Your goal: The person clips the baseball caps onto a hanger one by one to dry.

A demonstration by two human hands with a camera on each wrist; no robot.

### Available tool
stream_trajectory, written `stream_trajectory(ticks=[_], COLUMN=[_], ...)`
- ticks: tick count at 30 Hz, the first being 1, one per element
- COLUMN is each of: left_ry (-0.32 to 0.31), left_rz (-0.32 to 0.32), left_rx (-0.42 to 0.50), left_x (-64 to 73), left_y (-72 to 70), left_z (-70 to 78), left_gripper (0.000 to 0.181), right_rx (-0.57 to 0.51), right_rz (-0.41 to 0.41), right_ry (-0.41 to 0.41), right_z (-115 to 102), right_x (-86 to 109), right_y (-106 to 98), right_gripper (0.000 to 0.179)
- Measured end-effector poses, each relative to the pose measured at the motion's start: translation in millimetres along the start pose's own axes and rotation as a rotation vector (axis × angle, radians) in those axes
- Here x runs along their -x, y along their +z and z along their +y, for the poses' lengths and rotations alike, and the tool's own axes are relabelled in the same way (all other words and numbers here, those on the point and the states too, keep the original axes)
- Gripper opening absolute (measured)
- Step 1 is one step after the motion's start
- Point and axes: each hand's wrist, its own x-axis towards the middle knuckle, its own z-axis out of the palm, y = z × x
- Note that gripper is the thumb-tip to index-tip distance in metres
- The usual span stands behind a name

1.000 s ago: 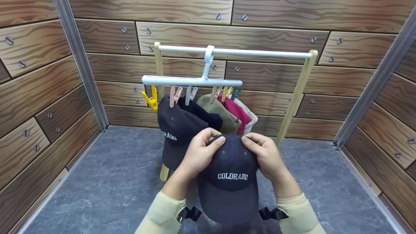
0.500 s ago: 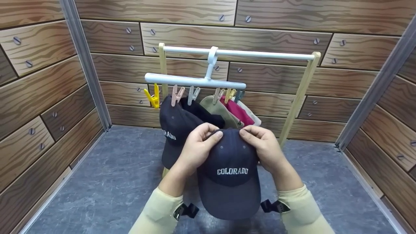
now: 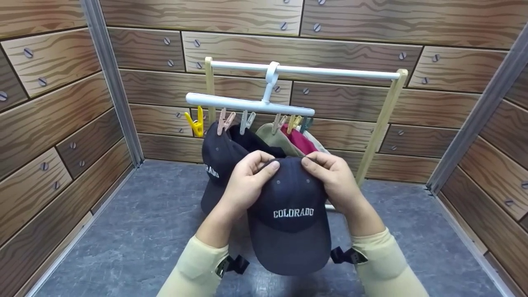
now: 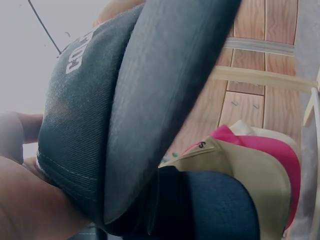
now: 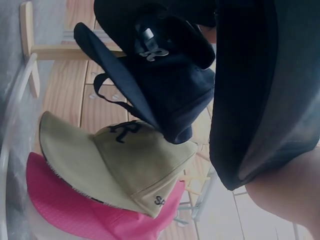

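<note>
Between both hands a dark navy baseball cap (image 3: 292,194) with white COLORADO lettering hangs brim down. My left hand (image 3: 247,177) pinches its crown top at the left, thumb in front. At the right of the crown my right hand (image 3: 335,178) pinches it the same way. Just behind hangs a row of caps clipped to a pale blue hanger (image 3: 247,103): another navy COLORADO cap (image 3: 218,156), a black cap (image 5: 165,90), a khaki cap (image 5: 135,165), a pink cap (image 5: 105,215) and a white cap (image 4: 272,135). The held cap overlaps part of them in the head view.
A yellow clothespin (image 3: 197,122) at the hanger's left end grips no cap. Pink (image 3: 225,121), grey and other clothespins hold the caps. The hanger hooks over the white bar (image 3: 338,71) of a wooden-legged rack (image 3: 381,128). Wood-patterned walls enclose the grey floor (image 3: 136,222).
Both hands have lifted the navy cap a little in the head view, closer to the hanger. The hanger has tilted slightly, its left end higher. The grip looks the same.
</note>
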Motion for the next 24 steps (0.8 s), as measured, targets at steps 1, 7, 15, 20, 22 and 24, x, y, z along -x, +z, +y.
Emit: stream_trajectory(ticks=[1, 7, 15, 20, 22, 24], left_ry=[0.001, 0.005, 0.024, 0.023, 0.025, 0.028], left_rz=[0.003, 0.006, 0.0, 0.006, 0.008, 0.012], left_rx=[-0.002, -0.001, 0.003, 0.002, 0.001, -0.003], left_x=[0.0, -0.1, -2.0, -2.4, -2.8, -3.8], left_y=[-0.6, -2.8, -7.4, -12.8, -15.3, -18.0], left_z=[1.4, 9.8, 21.3, 23.7, 24.1, 24.4], left_gripper=[0.01, 0.01, 0.008, 0.008, 0.009, 0.009], right_rx=[0.0, -0.011, -0.032, -0.024, -0.016, -0.01], right_rz=[-0.006, -0.022, -0.037, -0.039, -0.033, -0.032], right_ry=[-0.003, -0.015, -0.012, -0.009, -0.009, -0.009], right_z=[-1, -7, -14, -14, -15, -15], right_x=[-0.8, -4.7, -11.3, -16.1, -18.0, -19.9], right_y=[1, 4, 9, 14, 16, 18], right_gripper=[0.018, 0.019, 0.019, 0.017, 0.016, 0.015])
